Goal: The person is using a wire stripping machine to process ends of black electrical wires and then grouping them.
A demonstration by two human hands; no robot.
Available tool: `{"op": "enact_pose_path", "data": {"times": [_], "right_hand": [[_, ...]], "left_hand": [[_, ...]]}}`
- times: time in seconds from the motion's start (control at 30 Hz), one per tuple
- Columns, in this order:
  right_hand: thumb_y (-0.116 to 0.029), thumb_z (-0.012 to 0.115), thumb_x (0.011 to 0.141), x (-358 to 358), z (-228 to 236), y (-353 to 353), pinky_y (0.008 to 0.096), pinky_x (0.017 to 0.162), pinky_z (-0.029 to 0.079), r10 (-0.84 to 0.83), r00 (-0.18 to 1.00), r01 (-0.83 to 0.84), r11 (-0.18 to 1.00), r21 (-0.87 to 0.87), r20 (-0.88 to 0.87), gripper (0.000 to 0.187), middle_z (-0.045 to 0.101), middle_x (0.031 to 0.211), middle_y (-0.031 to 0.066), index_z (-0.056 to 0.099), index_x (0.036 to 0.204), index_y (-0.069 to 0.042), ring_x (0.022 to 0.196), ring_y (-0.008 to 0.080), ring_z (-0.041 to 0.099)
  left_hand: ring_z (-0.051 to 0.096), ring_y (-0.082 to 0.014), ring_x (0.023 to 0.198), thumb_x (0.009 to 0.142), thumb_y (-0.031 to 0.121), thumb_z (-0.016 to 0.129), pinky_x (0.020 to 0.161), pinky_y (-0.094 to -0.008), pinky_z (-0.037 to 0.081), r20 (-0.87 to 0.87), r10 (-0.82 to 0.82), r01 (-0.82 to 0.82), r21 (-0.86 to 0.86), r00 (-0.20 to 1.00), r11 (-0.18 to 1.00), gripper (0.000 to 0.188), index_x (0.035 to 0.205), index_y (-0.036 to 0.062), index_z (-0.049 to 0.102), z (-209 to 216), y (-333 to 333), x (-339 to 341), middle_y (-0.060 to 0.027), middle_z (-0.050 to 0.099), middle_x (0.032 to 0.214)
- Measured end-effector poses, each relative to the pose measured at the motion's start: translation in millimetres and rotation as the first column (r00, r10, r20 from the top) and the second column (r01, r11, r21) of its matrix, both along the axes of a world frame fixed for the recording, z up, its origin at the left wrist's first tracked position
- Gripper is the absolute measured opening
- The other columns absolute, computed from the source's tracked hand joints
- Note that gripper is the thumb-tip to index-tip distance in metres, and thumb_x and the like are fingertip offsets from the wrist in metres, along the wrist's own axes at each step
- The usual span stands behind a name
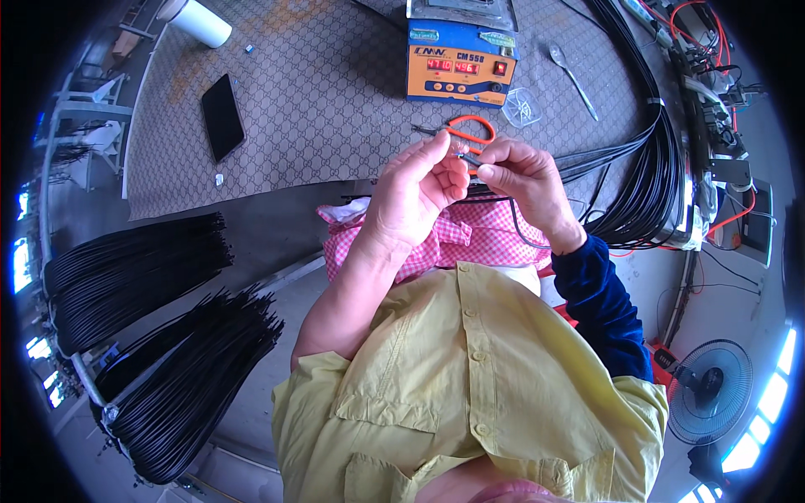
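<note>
Two bare hands (419,180) (527,178) meet at slim black cable (472,161); patterned table cover (302,92).

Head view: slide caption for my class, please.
Right hand pinching a black cable close to the left hand, orange-handled scissors nearby.

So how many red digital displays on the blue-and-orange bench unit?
2, side by side on the front of the blue-and-orange bench unit: left display and right display, next to the switch. Its other sides aren't all visible.

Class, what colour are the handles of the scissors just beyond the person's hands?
Orange. The scissors' handles show best in the head view.
</note>
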State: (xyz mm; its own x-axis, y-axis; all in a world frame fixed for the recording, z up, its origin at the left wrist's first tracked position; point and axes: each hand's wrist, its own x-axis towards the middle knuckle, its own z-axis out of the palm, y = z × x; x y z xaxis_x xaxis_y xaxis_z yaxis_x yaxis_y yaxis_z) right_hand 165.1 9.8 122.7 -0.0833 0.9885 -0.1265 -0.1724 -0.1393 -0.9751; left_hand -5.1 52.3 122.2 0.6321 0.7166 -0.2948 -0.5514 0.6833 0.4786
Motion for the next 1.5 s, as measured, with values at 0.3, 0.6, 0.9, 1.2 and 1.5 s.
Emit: {"op": "enact_pose_path", "data": {"times": [0.3, 0.6, 0.9, 1.2, 1.5], "right_hand": [[-0.002, 0.062, 0.076, 2, -1, -8, 0.02, 0.068, 0.042, -0.02, 0.995, 0.015, 0.999, 0.046, 0.102, 0.005, 0.055, 0.077, -0.0015, 0.058, 0.08, -0.002, 0.073, 0.0053, 0.05], [-0.003, 0.061, 0.078, 16, 11, -20, 0.0181, 0.063, 0.04, -0.013, 0.995, 0.011, 1.0, 0.027, 0.096, 0.005, 0.053, 0.075, -0.0025, 0.059, 0.082, -0.001, 0.07, 0.0041, 0.048], [-0.005, 0.059, 0.079, 33, 20, -45, 0.0166, 0.051, 0.037, -0.152, 0.987, 0.145, 0.981, -0.129, -0.052, 0.007, 0.052, 0.069, -0.0014, 0.057, 0.083, 0.001, 0.057, 0.004, 0.045], [-0.009, 0.058, 0.082, -20, -9, -34, 0.0175, 0.054, 0.04, -0.058, 0.99, 0.034, 0.983, -0.18, -0.131, 0.011, 0.056, 0.07, 0.0014, 0.056, 0.083, 0.002, 0.061, 0.0049, 0.049], [0.001, 0.057, 0.066, -2, -44, 30, 0.0373, 0.073, 0.044, -0.318, 0.371, -0.287, 0.855, 0.433, 0.873, 0.026, 0.053, 0.086, 0.014, 0.055, 0.092, -0.001, 0.081, 0.0318, 0.052]], "left_hand": [[0.053, -0.0165, 0.058, 0.084, 0.019, 0.049, 0.056, -0.0272, 0.043, -0.163, -0.004, -0.003, -0.04, 0.987, 0.999, 0.018, 0.081, 0.0017, 0.055, 11, -3, -1, -0.0082, 0.056, 0.064], [0.053, -0.0119, 0.061, 0.085, 0.023, 0.049, 0.056, -0.0244, 0.043, -0.128, -0.028, 0.022, -0.055, 0.991, 0.998, 0.024, 0.09, -0.0002, 0.057, 13, -8, 2, -0.0052, 0.057, 0.07], [0.053, -0.0067, 0.065, 0.081, 0.012, 0.058, 0.059, -0.0188, 0.043, -0.196, -0.035, 0.045, 0.049, 0.98, 0.998, 0.02, 0.099, 0.004, 0.056, 4, -38, 22, -0.0006, 0.058, 0.081], [0.05, -0.0052, 0.064, 0.082, 0.013, 0.056, 0.06, -0.0167, 0.043, -0.087, 0.158, -0.152, 0.075, 0.984, 0.986, 0.019, 0.099, 0.0035, 0.057, -14, -46, 1, -0.0046, 0.06, 0.088], [0.048, -0.0077, 0.063, 0.081, 0.01, 0.057, 0.06, -0.0181, 0.042, -0.11, 0.25, -0.239, 0.106, 0.962, 0.965, 0.02, 0.098, 0.0004, 0.058, -27, -45, -18, -0.0098, 0.061, 0.086]]}}
